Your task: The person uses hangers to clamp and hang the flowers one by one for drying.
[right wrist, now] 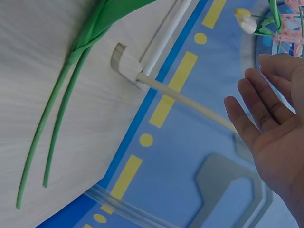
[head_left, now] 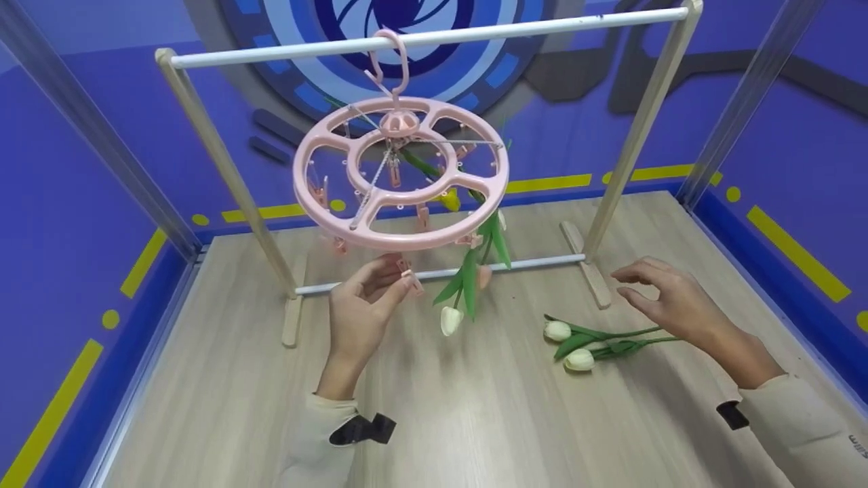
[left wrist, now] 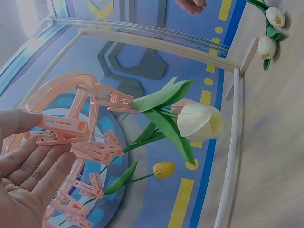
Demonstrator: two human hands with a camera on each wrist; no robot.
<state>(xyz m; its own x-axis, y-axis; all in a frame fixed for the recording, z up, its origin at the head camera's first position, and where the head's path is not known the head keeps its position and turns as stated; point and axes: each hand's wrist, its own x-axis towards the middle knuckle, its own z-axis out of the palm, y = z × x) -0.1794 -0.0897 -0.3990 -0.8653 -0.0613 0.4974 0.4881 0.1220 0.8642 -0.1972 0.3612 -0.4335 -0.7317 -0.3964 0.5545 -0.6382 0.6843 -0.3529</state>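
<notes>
In the head view, pinched a pink clip (head_left: 412, 279) in the left hand (head_left: 359, 308), just below the round pink hanger (head_left: 407, 198); held the right hand (head_left: 678, 305) loosely bent, gripping nothing, near two white tulips (head_left: 579, 360). In the left wrist view, seemed to call for an even squeeze between thumb (left wrist: 19, 121) and fingers (left wrist: 35, 166), without jolting the hanging white tulip (left wrist: 199, 121). In the right wrist view, showed relaxed fingers before a blue wall (right wrist: 190, 137) with yellow dashes (right wrist: 126, 176), beside the pale table (right wrist: 28, 71).
</notes>
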